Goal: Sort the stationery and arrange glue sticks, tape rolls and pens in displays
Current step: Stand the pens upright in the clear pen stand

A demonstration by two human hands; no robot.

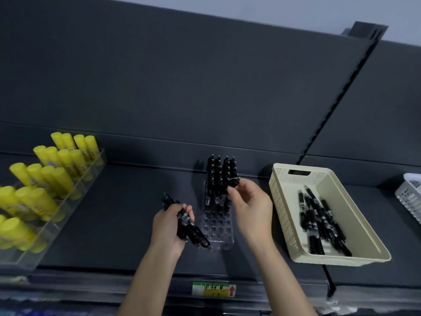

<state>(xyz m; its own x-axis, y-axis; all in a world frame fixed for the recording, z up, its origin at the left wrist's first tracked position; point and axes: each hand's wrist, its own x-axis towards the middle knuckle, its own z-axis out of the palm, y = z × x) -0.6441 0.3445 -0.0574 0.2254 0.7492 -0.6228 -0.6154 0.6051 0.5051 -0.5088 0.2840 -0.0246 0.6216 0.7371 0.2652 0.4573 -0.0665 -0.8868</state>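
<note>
Head view, left hand (169, 226) gripping pen bundle (193, 231), right hand (250, 208) pinching single pen (233, 181) at clear holder (218, 234)

Dark shelf (127, 201). Left: clear tiered rack (68, 209) of yellow glue sticks (45, 201). Middle: clear pen stand (217, 232), back rows filled. Right: cream basket (281, 201) with loose black pens (319, 215). Far right edge: white basket (410, 198).

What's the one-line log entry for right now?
left hand: holds pen bundle | right hand: pinches pen at holder | basket: loose pens inside | step: filling holder
</note>
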